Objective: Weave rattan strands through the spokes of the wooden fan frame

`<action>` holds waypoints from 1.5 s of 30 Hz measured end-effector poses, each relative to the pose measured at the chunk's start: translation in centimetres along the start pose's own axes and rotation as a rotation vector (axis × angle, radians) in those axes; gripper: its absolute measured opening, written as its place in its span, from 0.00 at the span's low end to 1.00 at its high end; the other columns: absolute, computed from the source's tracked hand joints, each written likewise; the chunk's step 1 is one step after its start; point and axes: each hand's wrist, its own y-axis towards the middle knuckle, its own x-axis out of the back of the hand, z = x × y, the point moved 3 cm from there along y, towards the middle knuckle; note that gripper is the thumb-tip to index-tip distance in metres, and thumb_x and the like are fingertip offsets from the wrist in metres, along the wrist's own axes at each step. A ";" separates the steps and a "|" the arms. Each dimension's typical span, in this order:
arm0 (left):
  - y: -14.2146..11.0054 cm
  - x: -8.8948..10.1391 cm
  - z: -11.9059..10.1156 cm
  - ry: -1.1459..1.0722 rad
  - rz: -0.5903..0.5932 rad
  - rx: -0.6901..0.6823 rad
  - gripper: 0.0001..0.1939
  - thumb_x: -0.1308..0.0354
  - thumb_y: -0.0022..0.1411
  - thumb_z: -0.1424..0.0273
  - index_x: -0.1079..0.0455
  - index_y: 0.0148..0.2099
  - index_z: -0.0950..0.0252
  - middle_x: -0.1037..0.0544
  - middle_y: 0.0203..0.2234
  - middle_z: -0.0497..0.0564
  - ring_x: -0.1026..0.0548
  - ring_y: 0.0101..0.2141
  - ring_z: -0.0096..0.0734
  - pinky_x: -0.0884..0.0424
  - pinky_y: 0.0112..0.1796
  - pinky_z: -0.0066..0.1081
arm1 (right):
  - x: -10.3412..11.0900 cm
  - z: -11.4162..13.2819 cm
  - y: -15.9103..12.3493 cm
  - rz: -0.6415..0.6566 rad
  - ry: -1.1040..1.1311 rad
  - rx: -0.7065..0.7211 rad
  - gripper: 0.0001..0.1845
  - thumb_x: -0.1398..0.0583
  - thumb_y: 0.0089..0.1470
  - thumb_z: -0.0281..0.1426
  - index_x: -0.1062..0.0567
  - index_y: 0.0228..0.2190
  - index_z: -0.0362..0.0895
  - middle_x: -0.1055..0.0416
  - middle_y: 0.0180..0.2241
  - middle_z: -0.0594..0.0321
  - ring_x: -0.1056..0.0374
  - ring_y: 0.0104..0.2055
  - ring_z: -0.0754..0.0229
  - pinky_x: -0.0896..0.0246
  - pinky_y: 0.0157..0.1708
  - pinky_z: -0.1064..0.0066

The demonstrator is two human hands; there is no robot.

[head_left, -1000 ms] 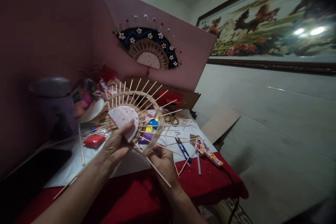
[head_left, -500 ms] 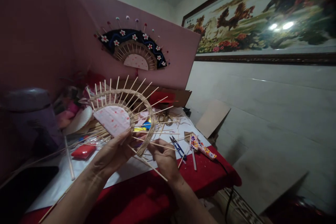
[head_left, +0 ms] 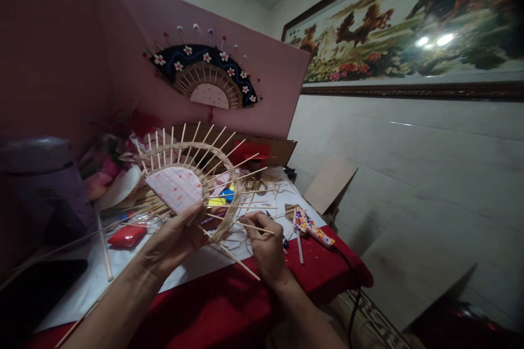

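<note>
A framed picture of horses (head_left: pixel 393 32) hangs on a pale wall (head_left: pixel 409 169), beside a pink board (head_left: pixel 270 87) standing at the back of a table (head_left: pixel 339 262) spread with red cloth (head_left: pixel 204 311) and a white sheet (head_left: pixel 182 278). A dark fan (head_left: pixel 196 53) dotted with white blossoms is displayed on the board. Before it, raised above the table, a half-round fan frame (head_left: pixel 174 188) of pale sticks and woven cord tilts in a person's left hand (head_left: pixel 186 232), its grip closed on the lower edge, thumb against the pink-dotted centre. The right hand (head_left: pixel 264 242) is curled beside the frame's right end, fingertips drawn close together; one of the frame's sticks crosses them, though whether they pinch it cannot be told from this angle. A flower-patterned glue gun (head_left: pixel 313 229) lies to the right, a red packet (head_left: pixel 127 235) lies at left, and blue snips (head_left: pixel 285 241) show partly behind the right hand.
</note>
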 end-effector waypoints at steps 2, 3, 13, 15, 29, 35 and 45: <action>0.1 0.1 -0.1 -0.013 -0.018 0.005 0.10 0.51 0.59 0.76 0.28 0.37 0.72 0.22 0.35 0.63 0.24 0.34 0.42 0.27 0.36 0.44 | 0.4 -0.2 0.2 -0.012 -0.032 0.019 0.09 0.42 0.51 0.33 0.27 0.24 0.41 0.31 0.23 0.64 0.35 0.27 0.65 0.42 0.28 0.75; 0.2 0.2 -0.1 -0.022 -0.036 0.006 0.10 0.51 0.59 0.77 0.28 0.36 0.72 0.22 0.33 0.63 0.24 0.32 0.41 0.27 0.35 0.43 | 0.6 -0.4 0.3 -0.018 -0.050 0.032 0.09 0.42 0.51 0.33 0.27 0.25 0.41 0.30 0.23 0.64 0.35 0.27 0.64 0.42 0.29 0.75; 0.0 0.0 -0.5 -0.017 -0.089 0.009 0.12 0.53 0.61 0.76 0.29 0.33 0.70 0.21 0.29 0.59 0.23 0.30 0.40 0.26 0.32 0.42 | 3.3 0.4 0.1 -0.031 -0.257 0.381 0.03 0.42 0.51 0.27 0.27 0.27 0.43 0.31 0.23 0.65 0.35 0.25 0.65 0.42 0.27 0.74; 0.1 0.0 -0.6 -0.022 -0.075 0.005 0.12 0.54 0.61 0.77 0.29 0.33 0.69 0.21 0.29 0.57 0.23 0.30 0.40 0.26 0.32 0.43 | 3.8 0.7 -0.1 -0.035 -0.326 0.472 0.03 0.42 0.51 0.26 0.28 0.29 0.43 0.31 0.23 0.64 0.36 0.25 0.65 0.44 0.26 0.74; 0.3 0.5 0.2 0.070 0.014 0.084 0.09 0.50 0.59 0.75 0.29 0.37 0.72 0.22 0.33 0.61 0.25 0.34 0.42 0.32 0.40 0.51 | 4.8 3.7 1.5 0.072 -0.780 0.704 0.05 0.44 0.54 0.30 0.28 0.30 0.43 0.31 0.23 0.63 0.37 0.26 0.65 0.50 0.27 0.73; 0.5 1.2 0.5 0.048 0.053 0.133 0.10 0.50 0.59 0.74 0.29 0.39 0.72 0.23 0.36 0.61 0.26 0.36 0.41 0.34 0.43 0.51 | 3.8 4.3 2.2 0.042 -0.873 0.727 0.09 0.46 0.56 0.33 0.27 0.28 0.44 0.34 0.21 0.65 0.41 0.24 0.66 0.53 0.25 0.73; 0.3 0.9 0.5 0.037 0.002 0.143 0.10 0.51 0.60 0.74 0.29 0.38 0.72 0.23 0.34 0.62 0.26 0.33 0.42 0.33 0.39 0.58 | 3.0 4.3 3.1 0.101 -0.846 0.659 0.10 0.46 0.56 0.34 0.28 0.28 0.44 0.33 0.23 0.63 0.39 0.26 0.65 0.51 0.27 0.73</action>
